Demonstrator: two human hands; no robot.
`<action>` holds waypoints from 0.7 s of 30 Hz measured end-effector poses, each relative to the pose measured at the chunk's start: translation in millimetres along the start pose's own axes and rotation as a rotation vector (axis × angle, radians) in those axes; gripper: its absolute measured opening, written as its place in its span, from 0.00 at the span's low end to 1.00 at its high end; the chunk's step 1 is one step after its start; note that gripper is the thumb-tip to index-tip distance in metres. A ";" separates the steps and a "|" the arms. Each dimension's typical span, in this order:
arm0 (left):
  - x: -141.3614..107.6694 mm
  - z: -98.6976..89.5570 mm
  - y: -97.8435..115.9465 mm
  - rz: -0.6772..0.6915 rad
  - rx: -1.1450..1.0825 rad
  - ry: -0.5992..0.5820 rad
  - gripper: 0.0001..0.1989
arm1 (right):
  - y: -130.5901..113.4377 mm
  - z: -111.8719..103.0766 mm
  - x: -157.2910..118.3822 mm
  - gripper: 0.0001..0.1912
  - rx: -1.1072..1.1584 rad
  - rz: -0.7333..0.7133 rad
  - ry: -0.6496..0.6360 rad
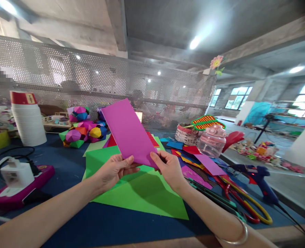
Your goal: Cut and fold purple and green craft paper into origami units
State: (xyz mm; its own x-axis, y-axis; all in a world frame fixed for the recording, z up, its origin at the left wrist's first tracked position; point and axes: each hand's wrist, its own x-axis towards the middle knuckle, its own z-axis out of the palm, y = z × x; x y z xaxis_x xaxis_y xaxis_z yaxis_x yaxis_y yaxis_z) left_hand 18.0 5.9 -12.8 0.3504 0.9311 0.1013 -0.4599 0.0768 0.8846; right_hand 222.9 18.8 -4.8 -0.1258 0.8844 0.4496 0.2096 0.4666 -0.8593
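Left hand [117, 168]: thumb and fingers pinch the sheet's lower left corner.
Purple sheet [130, 132]: raised above green paper [142, 193]; looks light, fairly stiff, easily creased; best pinched lightly at the edges.
Right hand [169, 168]: thumb on top, fingers beneath, gripping the lower right corner.

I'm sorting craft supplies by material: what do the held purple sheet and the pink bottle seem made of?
The purple sheet looks like matte paper or card: thin, flat, evenly coloured. The pink bottle looks like glossy plastic, see-through, possibly glass.
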 end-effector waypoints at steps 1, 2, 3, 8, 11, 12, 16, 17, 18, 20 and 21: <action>0.3 0.2 0.3 0.000 -0.001 0.004 0.18 | 0.4 -0.2 0.5 0.21 0.009 0.001 0.001; 0.4 0.6 0.5 0.001 -0.006 0.011 0.18 | 0.6 -0.2 0.7 0.21 0.019 0.004 0.000; 0.4 1.1 0.7 0.003 -0.015 0.016 0.18 | 0.7 -0.1 0.9 0.21 0.027 0.008 -0.004; -0.3 1.9 1.4 0.002 -0.032 0.026 0.17 | 1.4 0.0 0.9 0.21 0.013 0.002 0.005; -0.5 0.2 2.1 -0.023 0.007 0.035 0.19 | 3.1 -1.0 1.0 0.21 0.004 0.001 0.012; -0.7 -0.1 2.3 -0.035 0.023 0.042 0.19 | 3.8 -1.3 1.1 0.21 0.004 0.004 0.012; -2.3 2.9 2.4 -0.070 0.049 0.092 0.16 | 4.7 -1.6 1.5 0.21 0.001 0.014 0.015; -2.7 4.5 2.6 -0.071 0.048 0.104 0.15 | 4.4 -1.5 1.7 0.21 -0.002 0.016 0.016; -3.0 5.9 3.0 -0.073 0.047 0.111 0.15 | 3.9 -1.5 1.8 0.21 -0.006 0.017 0.019; -3.1 7.9 4.5 -0.079 0.057 0.119 0.17 | 2.9 -1.7 2.2 0.21 -0.012 0.019 0.022; -2.9 8.0 5.5 -0.081 0.067 0.123 0.18 | 2.6 -2.0 2.5 0.21 -0.014 0.019 0.023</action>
State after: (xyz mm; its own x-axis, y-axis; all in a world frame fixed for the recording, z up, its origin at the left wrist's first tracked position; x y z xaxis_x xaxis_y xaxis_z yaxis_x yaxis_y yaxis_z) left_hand 21.0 0.8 -4.6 0.2797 0.9598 -0.0247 -0.3770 0.1335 0.9165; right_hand 225.0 22.3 -5.4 -0.0989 0.8932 0.4386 0.2257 0.4494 -0.8643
